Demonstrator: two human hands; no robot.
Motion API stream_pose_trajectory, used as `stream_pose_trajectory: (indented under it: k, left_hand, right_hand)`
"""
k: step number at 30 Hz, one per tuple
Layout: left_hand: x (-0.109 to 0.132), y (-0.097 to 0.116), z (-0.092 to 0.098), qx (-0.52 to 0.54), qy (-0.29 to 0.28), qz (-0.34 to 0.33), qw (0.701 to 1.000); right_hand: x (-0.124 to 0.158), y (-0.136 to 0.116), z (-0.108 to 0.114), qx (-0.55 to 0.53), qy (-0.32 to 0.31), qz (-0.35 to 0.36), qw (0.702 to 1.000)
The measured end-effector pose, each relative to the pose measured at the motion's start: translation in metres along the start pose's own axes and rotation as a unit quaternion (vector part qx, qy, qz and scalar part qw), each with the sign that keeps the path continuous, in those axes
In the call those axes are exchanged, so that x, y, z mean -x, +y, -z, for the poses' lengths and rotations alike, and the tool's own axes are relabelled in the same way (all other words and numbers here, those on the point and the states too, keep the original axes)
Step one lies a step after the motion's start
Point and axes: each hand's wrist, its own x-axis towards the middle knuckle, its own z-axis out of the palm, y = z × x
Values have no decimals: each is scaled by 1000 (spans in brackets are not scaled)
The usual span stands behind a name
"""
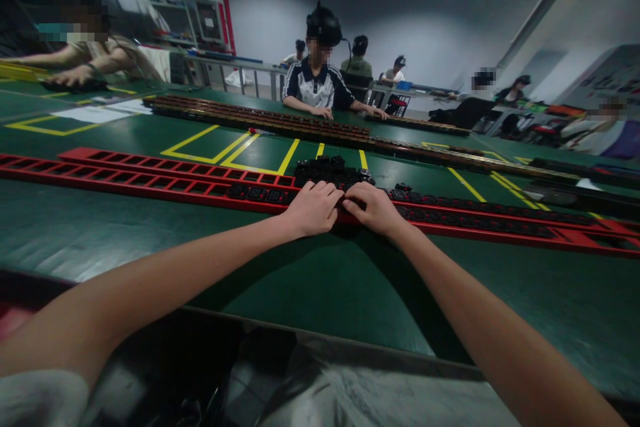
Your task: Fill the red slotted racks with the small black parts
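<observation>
Long red frames (200, 200) with rows of square openings lie side by side across the table. Black square pieces (273, 196) sit in some of the openings just left of my left hand (315, 208). That hand is closed over the nearer frame, its fingers curled down and their tips hidden. Close beside it, my right hand (369, 205) is also closed, thumb and fingers pinched together at the same frame. Whatever small part lies under the fingers cannot be made out. A heap of loose black pieces (333, 168) rests just behind both hands.
Behind the frames, long brown slotted strips (260, 121) run across the green table (240, 267), which is marked with yellow tape. A co-worker (320, 83) sits opposite, hands by the strips. Another person (100, 57) works at the far left. White sheets (100, 112) lie there.
</observation>
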Motion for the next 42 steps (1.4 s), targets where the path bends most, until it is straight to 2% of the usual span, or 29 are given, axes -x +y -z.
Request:
stream_pose_trajectory:
  k: [18, 28, 38, 42]
  left_hand:
    - [-1, -1, -3, -24, -15, -24, 999]
    - [1, 4, 6, -65, 12, -2, 998]
    - [-3, -6, 3, -28, -36, -2, 999]
    - [-3, -7, 3, -35, -38, -12, 999]
  right_hand:
    - [1, 0, 0, 8, 1, -1, 1000]
    - [1, 0, -1, 21, 0, -4, 1000]
    - [0, 0, -2, 16, -1, -3, 1000]
    - [0, 0, -1, 17, -1, -9, 1000]
